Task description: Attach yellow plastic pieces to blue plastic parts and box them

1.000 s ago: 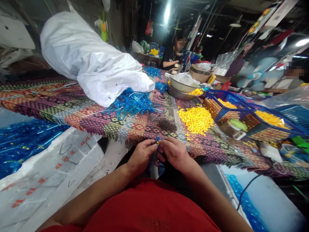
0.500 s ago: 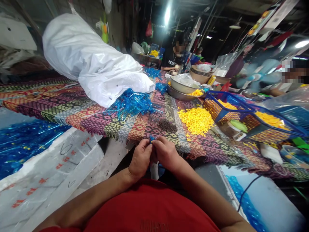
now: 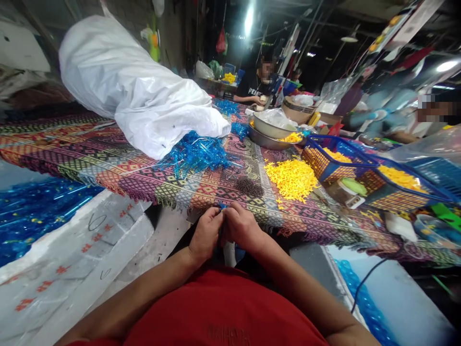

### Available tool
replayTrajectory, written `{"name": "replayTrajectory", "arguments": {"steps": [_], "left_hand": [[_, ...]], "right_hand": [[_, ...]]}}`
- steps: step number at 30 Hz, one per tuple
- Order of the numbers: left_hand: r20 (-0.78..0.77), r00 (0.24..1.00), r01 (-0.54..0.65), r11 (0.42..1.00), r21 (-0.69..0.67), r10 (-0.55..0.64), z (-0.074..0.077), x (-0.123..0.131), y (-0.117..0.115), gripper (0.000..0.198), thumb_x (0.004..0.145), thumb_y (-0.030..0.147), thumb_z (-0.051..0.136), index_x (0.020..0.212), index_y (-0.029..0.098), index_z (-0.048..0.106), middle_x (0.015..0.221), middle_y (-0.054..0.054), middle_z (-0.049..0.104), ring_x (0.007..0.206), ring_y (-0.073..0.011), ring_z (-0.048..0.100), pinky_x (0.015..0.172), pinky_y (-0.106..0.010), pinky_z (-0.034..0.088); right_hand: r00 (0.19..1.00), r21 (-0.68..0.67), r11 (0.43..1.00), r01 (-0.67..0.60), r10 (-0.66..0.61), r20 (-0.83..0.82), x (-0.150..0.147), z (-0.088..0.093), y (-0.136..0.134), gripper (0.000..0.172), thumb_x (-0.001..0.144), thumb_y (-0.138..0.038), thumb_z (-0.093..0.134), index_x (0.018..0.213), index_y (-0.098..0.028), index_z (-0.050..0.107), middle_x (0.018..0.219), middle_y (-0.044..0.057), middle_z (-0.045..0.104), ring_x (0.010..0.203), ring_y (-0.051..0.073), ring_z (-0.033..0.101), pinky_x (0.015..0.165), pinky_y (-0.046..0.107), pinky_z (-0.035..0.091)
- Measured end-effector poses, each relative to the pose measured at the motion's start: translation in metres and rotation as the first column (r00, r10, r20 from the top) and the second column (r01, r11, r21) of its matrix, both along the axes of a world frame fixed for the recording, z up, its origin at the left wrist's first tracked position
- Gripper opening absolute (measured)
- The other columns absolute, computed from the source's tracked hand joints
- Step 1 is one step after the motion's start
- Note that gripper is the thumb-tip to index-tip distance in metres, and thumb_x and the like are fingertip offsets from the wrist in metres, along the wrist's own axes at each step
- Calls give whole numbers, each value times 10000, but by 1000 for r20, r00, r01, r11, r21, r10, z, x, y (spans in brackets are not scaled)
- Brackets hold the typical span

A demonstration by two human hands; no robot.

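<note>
My left hand (image 3: 205, 234) and my right hand (image 3: 242, 227) meet at the table's near edge, thumbs and fingers pinched together. A small blue plastic piece (image 3: 222, 206) pokes up between the fingertips of both; most of it is hidden. Just beyond the hands lies a small heap of tiny dark brown parts (image 3: 249, 188). To its right spreads a pile of small yellow plastic parts (image 3: 291, 179). Farther left, clear blue plastic pieces (image 3: 200, 154) spill from the mouth of a white sack (image 3: 144, 91).
A patterned cloth (image 3: 118, 175) covers the table. Blue baskets (image 3: 340, 168) of yellow parts and stacked metal bowls (image 3: 272, 127) stand on the right. Foam boxes (image 3: 118, 230) with blue pieces flank me. Across the table sits a person (image 3: 254, 91); a fan (image 3: 378, 114) is at the right.
Both hands have shifted slightly left, still pinched together. Less of the blue piece shows between the fingertips than before.
</note>
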State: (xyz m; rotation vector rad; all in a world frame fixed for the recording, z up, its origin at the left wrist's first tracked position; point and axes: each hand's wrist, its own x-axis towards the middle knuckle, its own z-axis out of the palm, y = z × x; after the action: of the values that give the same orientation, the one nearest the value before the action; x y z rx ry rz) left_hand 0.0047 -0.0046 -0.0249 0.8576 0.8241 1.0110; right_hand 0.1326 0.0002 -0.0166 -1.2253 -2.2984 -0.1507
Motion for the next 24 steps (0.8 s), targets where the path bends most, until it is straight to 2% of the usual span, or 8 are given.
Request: {"name": "replayTrajectory", "arguments": {"steps": [3, 6, 10, 13, 16, 19, 24], "left_hand": [[84, 989, 119, 993, -1, -119, 1, -2, 4, 251, 808, 406, 506, 780, 160, 464, 500, 26, 539, 331, -101, 482, 293, -185, 329], [154, 977, 158, 986, -53, -148, 3, -3, 6, 240, 797, 379, 520, 753, 150, 462, 608, -8, 584, 375, -123, 549, 288, -193, 365], [172, 969, 189, 980, -63, -176, 5, -3, 6, 250, 798, 379, 519, 746, 139, 473, 678, -24, 591, 402, -132, 577, 289, -201, 389], [179, 965, 202, 978, -50, -190, 4, -3, 4, 252, 801, 384, 519, 757, 141, 469, 693, -24, 588, 416, -139, 589, 295, -202, 397], [173, 965, 206, 977, -50, -195, 3, -2, 3, 245, 802, 380, 525, 768, 146, 462, 676, -13, 581, 419, -140, 592, 295, -195, 392], [160, 969, 199, 979, -54, -188, 4, 0, 3, 251, 792, 386, 541, 766, 152, 454, 660, -1, 577, 420, -138, 593, 299, -193, 394], [137, 974, 187, 981, -55, -178, 8, 2, 2, 265, 781, 398, 552, 760, 152, 453, 656, -1, 580, 418, -137, 592, 300, -191, 392]], "right_hand": [[989, -46, 997, -68, 61, -134, 11, 4, -8, 216, 868, -140, 400, 1031, -149, 542, 818, 68, 556, 696, 150, 524, 619, 260, 455], [962, -45, 996, -72, 57, -265, 34, 8, -12, 236, 878, -151, 417, 1076, -185, 538, 918, 76, 596, 855, 168, 568, 735, 297, 492], [945, -54, 992, 114, -125, -301, 88, 8, -12, 173, 859, -207, 472, 960, -192, 611, 899, 73, 632, 831, 173, 599, 736, 316, 506], [904, -75, 953, 294, -302, -304, 135, 5, -13, 174, 838, -274, 499, 885, -191, 644, 863, 73, 665, 804, 192, 618, 727, 344, 509], [857, -144, 910, 389, -415, -305, 167, -2, -15, 219, 823, -323, 509, 879, -171, 656, 872, 89, 683, 802, 207, 631, 723, 354, 508], [839, -178, 890, 420, -455, -298, 179, -8, -15, 249, 817, -358, 512, 843, -162, 663, 837, 92, 689, 784, 210, 636, 722, 347, 505], [870, -125, 890, 439, -456, -188, 172, -13, -11, 243, 835, -328, 482, 861, -175, 668, 884, 89, 691, 831, 208, 633, 764, 333, 490]]}}
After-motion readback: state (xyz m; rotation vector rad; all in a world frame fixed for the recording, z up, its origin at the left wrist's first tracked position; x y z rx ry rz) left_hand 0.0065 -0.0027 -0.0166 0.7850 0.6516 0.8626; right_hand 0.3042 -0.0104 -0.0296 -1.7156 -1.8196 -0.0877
